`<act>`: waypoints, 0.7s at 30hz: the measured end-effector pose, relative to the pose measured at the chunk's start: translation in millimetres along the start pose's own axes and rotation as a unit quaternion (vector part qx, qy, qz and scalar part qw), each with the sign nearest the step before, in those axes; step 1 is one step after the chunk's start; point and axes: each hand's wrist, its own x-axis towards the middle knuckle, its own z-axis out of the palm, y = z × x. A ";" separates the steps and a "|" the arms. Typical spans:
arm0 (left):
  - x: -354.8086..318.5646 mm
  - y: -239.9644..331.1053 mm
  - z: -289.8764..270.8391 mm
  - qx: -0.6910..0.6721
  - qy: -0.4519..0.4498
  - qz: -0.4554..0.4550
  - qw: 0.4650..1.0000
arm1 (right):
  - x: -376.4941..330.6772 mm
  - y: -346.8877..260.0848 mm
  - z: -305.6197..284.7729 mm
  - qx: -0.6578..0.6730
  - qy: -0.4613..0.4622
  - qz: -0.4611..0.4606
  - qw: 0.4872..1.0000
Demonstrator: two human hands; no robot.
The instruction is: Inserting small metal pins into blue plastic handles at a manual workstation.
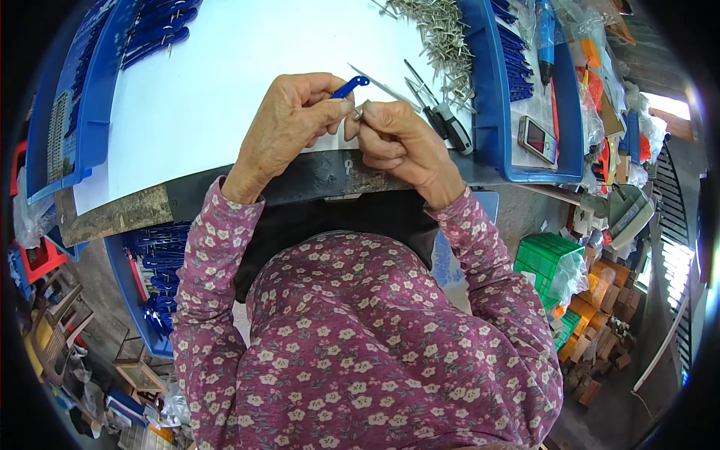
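Observation:
Between the thumb and fingers of my left hand point(289, 124) is a small blue plastic piece point(346, 89), its rounded end with small holes pointing up and right. My right hand point(397, 139) is closed in a pinch beside it, on a small metal pin point(358, 115) that is partly hidden by the fingertips. Both hands are almost touching, just above the near edge of the white work surface point(247, 52). Right of my right hand lie thin tools with black handles point(454, 127). Beyond them spreads a pile of small metal pins point(448, 46).
Blue trays with blue pieces flank the surface, a left tray point(94, 139) and a right tray point(496, 97). The right one also holds a phone point(537, 139) and a blue tool point(547, 45). Below left is another blue tray point(127, 281). A green crate point(544, 259) stands on the right.

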 end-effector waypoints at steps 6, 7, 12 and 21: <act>0.5 -1.0 3.8 -0.002 0.008 -0.001 1.000 | 4.3 12.3 17.4 -0.355 0.214 -0.158 0.896; 1.8 -1.6 4.5 0.012 0.014 0.008 1.000 | 5.8 16.4 11.6 -0.557 0.224 -0.274 0.751; 4.6 -4.9 0.2 -0.004 0.014 0.004 1.000 | 5.2 13.0 14.8 -0.465 0.210 -0.228 0.829; 3.8 -3.5 1.0 0.008 0.006 0.032 0.999 | 1.8 2.2 3.6 -0.002 0.082 -0.038 0.996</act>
